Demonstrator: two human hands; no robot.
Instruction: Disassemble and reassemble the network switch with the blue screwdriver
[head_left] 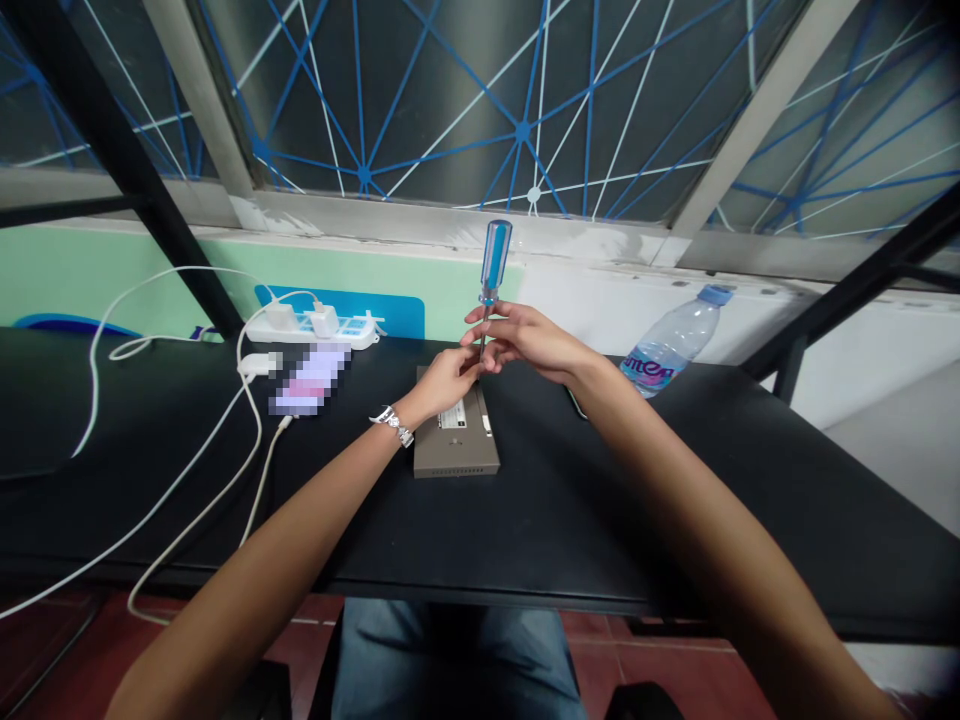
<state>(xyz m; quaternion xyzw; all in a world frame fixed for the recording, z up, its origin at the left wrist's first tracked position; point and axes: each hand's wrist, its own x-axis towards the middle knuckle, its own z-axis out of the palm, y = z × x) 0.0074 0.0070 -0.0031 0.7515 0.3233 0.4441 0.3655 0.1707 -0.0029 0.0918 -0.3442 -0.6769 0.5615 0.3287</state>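
We saw two bare arms reach forward over the black bench (525, 530), and the two hands came close together above the middle of it. The right hand (532, 340) was turned with the palm toward the left, and its fingers (499, 335) were bent around the thin metal shaft of a screwdriver (495, 262). The blue handle of this screwdriver stood up, nearly straight, with the tip pointing down. The left hand (442, 382), with a metal watch (393, 426) on the wrist, was just below, and its fingers (463, 365) were together at the lower shaft. We could not tell how firmly they held it. Under the hands lay a flat gray metal box (457, 455) with a white label (452, 415). The hands hid the tip, so we could not tell if it touched the box. Further left stood a white power strip (309, 330) with white cables (150, 487), and a water bottle (670, 340) lay on the right.
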